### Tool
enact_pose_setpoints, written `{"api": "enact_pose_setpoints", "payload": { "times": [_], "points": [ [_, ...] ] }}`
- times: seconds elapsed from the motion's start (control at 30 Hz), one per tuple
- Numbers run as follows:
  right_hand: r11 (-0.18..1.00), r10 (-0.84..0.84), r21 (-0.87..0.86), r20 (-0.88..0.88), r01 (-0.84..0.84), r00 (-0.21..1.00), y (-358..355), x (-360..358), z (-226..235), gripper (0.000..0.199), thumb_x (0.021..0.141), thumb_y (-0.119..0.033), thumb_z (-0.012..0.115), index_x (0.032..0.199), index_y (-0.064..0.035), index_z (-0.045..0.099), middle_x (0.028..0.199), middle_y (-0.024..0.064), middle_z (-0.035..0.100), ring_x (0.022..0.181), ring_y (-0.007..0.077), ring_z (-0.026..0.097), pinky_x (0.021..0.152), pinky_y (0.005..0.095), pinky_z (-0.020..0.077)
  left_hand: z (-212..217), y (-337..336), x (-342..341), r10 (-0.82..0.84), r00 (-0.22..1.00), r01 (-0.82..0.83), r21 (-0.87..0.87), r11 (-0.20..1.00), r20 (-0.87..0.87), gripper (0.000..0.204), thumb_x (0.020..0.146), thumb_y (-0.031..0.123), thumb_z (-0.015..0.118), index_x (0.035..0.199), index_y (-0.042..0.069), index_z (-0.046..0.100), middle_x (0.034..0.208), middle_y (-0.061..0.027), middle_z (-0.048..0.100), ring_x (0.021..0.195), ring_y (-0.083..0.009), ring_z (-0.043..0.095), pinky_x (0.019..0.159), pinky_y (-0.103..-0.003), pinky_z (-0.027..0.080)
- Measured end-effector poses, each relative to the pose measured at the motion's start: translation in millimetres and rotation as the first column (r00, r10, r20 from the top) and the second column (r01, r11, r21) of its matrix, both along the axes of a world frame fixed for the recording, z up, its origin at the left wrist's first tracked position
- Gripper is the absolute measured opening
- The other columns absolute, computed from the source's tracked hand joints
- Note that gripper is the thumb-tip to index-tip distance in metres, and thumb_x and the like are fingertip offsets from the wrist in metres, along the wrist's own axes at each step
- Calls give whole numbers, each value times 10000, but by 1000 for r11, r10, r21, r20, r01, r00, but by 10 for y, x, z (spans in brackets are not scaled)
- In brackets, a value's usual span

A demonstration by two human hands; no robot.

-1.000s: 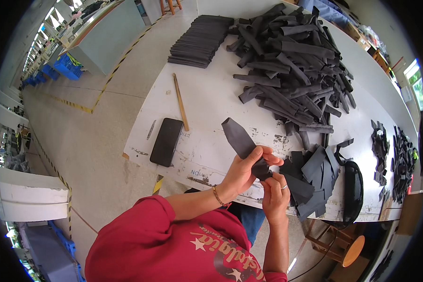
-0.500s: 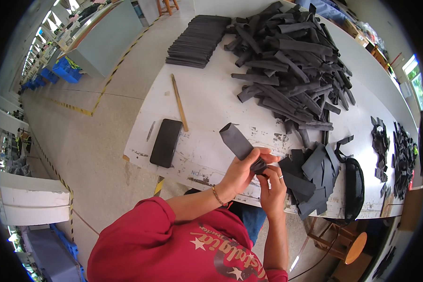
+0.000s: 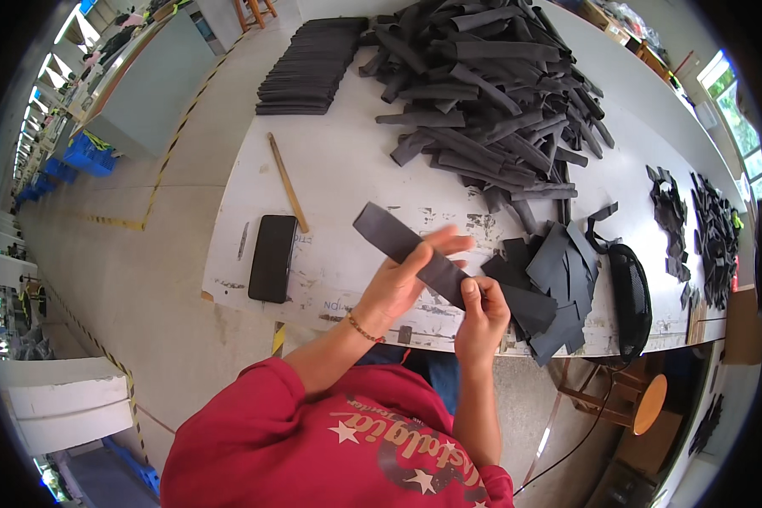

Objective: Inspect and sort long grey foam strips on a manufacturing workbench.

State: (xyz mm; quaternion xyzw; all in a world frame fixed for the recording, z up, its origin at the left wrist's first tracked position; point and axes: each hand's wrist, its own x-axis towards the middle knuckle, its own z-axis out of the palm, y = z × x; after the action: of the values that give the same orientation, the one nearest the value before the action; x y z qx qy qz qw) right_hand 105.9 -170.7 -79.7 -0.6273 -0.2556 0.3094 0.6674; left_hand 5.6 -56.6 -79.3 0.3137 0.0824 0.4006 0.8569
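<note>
A black fabric tube [image 3: 388, 233], pressed flat, slants over the table's near edge between my two hands. My left hand [image 3: 398, 292] has its thumb across the tube's middle, with the fingers behind it stretched and a little blurred. Lower down, my right hand [image 3: 483, 320] pinches the tube's near end between thumb and fingers. Flat dark fabric pieces [image 3: 563, 271] lie in a loose heap just right of that hand. Farther back is a big pile of similar black tubes [image 3: 499, 93], and to its left a neat row of flattened ones [image 3: 309, 68].
On the white table [image 3: 339, 152] lie a black phone [image 3: 272, 258] and a wooden stick [image 3: 289, 184] at the left. A black mesh object [image 3: 631, 300] sits at the right edge, near dark scraps [image 3: 669, 220]. A wooden stool [image 3: 649, 405] stands below.
The tube, bunched at its near end before, is now drawn out flat. My right hand has moved to pinch that end, and my left fingers have loosened and spread. The view has shifted slightly.
</note>
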Motion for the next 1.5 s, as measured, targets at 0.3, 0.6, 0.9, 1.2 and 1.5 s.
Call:
{"api": "enact_pose_setpoints", "payload": {
  "times": [0.3, 0.6, 0.9, 1.2, 1.5],
  "points": [
    [987, -62, 162, 458, -15, 887, 29, 112, 30, 77, 852, 14, 691, 845, -10, 618, 810, 10, 573, 749, 92, 488, 660, 208, 370, -267, 303, -467, 177, 967, -199, -106, 974, -186, 142, 922, 105, 641, 1020, 4, 663, 936, -143, 695, 893, -288, 690, 836, -405, 554],
    [896, 175, -411, 674, 168, 717, 183, 287, -419, 145, 869, -156, 692, 898, -17, 662, 782, 106, 620, 678, 216, 572, 610, 350, 467, -462, 462, -395, 439, 672, -248, 378, 892, -596, 113, 911, 71, 636, 990, -5, 664, 925, -85, 702, 899, -187, 661, 825, -326, 522],
    [897, 156, -302, 900, 322, 408, -325, 699, 13, 223, 788, -76, 708, 993, -61, 623, 979, 107, 616, 915, 321, 580, 794, 416, 460, -147, 1491, 722, 221, 815, -98, 248, 964, -535, 130, 911, 42, 623, 987, -59, 655, 924, -130, 682, 781, -217, 668, 720, -278, 565],
    [878, 474, -450, 865, 162, -163, -646, 981, -272, 381, 760, -90, 627, 1122, 26, 606, 1112, 90, 592, 1039, 258, 544, 867, 394, 439, -441, 1659, 1570, 132, 803, -445, -438, 781, -582, 96, 902, 18, 583, 938, -71, 575, 892, -171, 625, 770, -297, 653, 756, -402, 605],
    [955, 282, -289, 954, 62, 101, -648, 942, -350, 216, 740, 3, 644, 955, -6, 622, 962, 88, 578, 935, 275, 567, 792, 411, 442, -491, 1335, 1025, 8, 937, -189, -490, 851, -348, 143, 901, 43, 558, 962, -85, 580, 948, -194, 645, 846, -323, 670, 786, -461, 598]
  ]
}}
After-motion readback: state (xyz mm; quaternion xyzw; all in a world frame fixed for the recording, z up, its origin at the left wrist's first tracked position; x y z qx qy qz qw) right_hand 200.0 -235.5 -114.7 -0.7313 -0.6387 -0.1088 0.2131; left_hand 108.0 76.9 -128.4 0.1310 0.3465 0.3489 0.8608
